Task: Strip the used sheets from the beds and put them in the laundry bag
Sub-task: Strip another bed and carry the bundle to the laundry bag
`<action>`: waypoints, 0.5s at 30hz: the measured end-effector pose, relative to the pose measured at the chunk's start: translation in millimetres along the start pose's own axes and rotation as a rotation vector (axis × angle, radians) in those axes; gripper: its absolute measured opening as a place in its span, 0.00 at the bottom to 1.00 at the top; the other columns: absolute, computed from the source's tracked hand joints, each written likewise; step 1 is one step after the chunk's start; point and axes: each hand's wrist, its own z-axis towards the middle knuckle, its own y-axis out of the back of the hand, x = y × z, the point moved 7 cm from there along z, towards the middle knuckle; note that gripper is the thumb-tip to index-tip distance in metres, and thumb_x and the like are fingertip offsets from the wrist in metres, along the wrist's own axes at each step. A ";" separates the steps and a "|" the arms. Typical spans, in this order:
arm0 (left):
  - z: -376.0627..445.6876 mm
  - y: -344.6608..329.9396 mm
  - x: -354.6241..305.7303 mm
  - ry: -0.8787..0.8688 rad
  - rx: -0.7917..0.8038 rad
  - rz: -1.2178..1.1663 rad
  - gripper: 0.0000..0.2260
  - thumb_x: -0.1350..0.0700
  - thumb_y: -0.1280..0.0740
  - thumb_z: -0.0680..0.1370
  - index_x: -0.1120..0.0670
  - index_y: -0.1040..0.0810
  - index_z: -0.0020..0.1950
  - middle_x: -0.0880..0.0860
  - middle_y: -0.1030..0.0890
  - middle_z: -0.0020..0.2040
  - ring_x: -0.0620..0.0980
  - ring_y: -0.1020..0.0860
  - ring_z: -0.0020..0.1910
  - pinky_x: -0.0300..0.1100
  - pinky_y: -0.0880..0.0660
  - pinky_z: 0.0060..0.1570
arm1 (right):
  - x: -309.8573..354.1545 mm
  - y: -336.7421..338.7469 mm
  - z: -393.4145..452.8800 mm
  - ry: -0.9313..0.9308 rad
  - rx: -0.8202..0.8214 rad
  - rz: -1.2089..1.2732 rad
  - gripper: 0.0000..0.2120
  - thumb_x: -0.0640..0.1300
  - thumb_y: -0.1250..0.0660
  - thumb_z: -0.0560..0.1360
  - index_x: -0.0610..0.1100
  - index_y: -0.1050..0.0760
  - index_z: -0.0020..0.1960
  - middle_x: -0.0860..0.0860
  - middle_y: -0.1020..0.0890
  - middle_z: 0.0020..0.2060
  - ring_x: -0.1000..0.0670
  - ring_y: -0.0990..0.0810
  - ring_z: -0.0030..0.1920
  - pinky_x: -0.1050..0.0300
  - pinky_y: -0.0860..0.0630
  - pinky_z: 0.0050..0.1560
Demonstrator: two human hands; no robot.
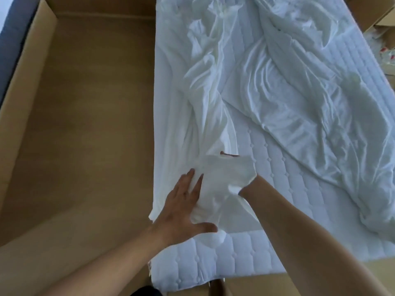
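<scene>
Head view. Sheet point(213, 116): soft, light, bunched on mattress point(277, 178); best gathered by the near bunch. Left hand point(181, 208) flat, fingers straight, pressing. Right hand point(229, 155) wrapped in cloth, grip apparently untellable.

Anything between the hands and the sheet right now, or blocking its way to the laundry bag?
Nothing between: the left hand already lies on the sheet, and the right hand is buried inside its bunched corner. The laundry bag is not in view, so that path cannot be judged.

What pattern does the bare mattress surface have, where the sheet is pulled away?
The white mattress is quilted in long stitched channels with small diamond tufts, seen in the head view.
</scene>
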 end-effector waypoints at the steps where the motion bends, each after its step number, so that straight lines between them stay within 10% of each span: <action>1: 9.8 4.4 9.2 0.025 -0.054 0.005 0.57 0.20 0.37 0.64 0.34 0.75 0.75 0.40 0.70 0.81 0.47 0.66 0.82 0.47 0.58 0.79 | 14.2 -4.5 -0.1 0.075 -0.042 0.062 0.06 0.40 0.31 0.80 0.45 0.18 0.55 0.52 0.13 0.40 0.55 0.14 0.38 0.62 0.18 0.38; 4: 55.4 9.5 45.8 0.163 -0.182 -0.021 0.50 0.21 0.38 0.68 0.37 0.57 0.82 0.42 0.58 0.84 0.52 0.57 0.83 0.60 0.49 0.80 | 25.4 -1.1 -15.9 0.155 -0.209 0.037 0.21 0.54 0.31 0.81 0.54 0.28 0.72 0.50 0.20 0.64 0.51 0.18 0.60 0.53 0.21 0.59; 7: 107.8 9.3 69.7 0.327 -0.089 -0.077 0.45 0.22 0.37 0.68 0.38 0.46 0.80 0.42 0.49 0.83 0.56 0.47 0.81 0.67 0.42 0.74 | 14.5 4.2 -49.8 0.397 -0.496 -0.713 0.31 0.63 0.34 0.79 0.58 0.36 0.80 0.55 0.30 0.76 0.51 0.32 0.75 0.49 0.34 0.75; 11: 145.7 18.1 80.4 0.373 -0.018 -0.127 0.44 0.23 0.33 0.66 0.39 0.38 0.77 0.43 0.41 0.79 0.55 0.40 0.77 0.64 0.34 0.69 | -70.3 -10.6 -40.9 0.265 -0.294 -1.364 0.49 0.79 0.49 0.69 0.63 0.60 0.83 0.52 0.59 0.83 0.44 0.56 0.83 0.46 0.48 0.80; 15: 158.6 15.6 93.4 0.379 0.023 -0.238 0.47 0.24 0.30 0.64 0.43 0.35 0.78 0.45 0.37 0.78 0.56 0.33 0.75 0.57 0.29 0.70 | -113.7 -17.8 -9.9 0.319 -0.180 -1.511 0.71 0.74 0.24 0.60 0.55 0.72 0.82 0.41 0.68 0.81 0.35 0.60 0.81 0.32 0.43 0.78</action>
